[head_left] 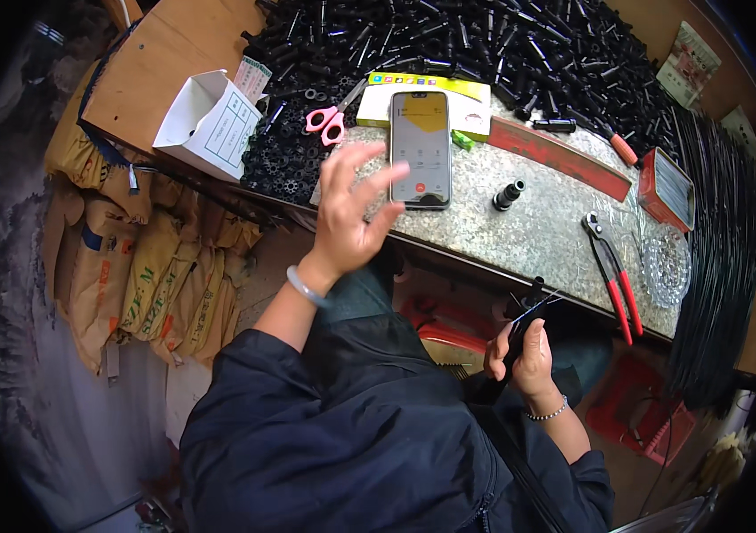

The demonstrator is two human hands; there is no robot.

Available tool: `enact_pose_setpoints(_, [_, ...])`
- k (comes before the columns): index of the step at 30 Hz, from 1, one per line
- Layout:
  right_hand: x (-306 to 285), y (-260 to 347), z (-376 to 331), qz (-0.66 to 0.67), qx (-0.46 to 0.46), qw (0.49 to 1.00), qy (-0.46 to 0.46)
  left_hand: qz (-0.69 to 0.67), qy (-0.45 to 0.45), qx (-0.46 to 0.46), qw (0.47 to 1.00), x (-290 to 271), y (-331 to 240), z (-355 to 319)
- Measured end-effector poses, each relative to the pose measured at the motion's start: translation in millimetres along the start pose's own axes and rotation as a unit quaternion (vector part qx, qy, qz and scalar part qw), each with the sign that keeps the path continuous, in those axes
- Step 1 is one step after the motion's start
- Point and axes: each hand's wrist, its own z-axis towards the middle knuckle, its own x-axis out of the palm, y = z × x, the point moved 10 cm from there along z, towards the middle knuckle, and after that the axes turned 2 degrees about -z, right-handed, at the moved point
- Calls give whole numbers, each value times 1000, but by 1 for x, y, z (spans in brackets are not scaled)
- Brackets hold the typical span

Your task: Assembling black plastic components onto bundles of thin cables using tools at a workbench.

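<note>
My left hand (347,213), with a bracelet at its wrist, is raised with fingers spread at the lower left of a smartphone (422,142). The phone's lit screen shows a red round button, and its upper part rests against a yellow and white box (471,111). Whether a fingertip touches the glass cannot be told. Below the table edge, my right hand (527,360) is closed round a dark tubular part (520,330), with thin metal rods sticking out near its top. A black stepped cylinder (509,194) stands on the tabletop (476,235).
Black plastic parts (378,40) are heaped across the back. Pink-handled scissors (328,123) and an open white carton (209,124) lie left; red-handled pliers (613,280), a glass dish (665,271), a red tin (667,191) and long black strands (720,249) are right.
</note>
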Motion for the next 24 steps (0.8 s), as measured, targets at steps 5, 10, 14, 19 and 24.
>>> enact_pose_setpoints(5, [8,0,8,20,13,1000,11,23,45,10,999,16,-1,-28])
enact_pose_setpoints(10, [8,4,12,34,15,999,2,54,38,9,998,26,-2,-28])
enact_pose_setpoints(14, [3,3,13,37,19,999,-4,84,70,3,994,36,-2,-27])
enact_pose_setpoints(19, [1,2,11,40,16,999,-3,20,-9,12,1000,17,-3,-21])
enact_pose_setpoints(24, [6,5,13,12,12,1000,-4,0,-69,-64,996,0,35,-2])
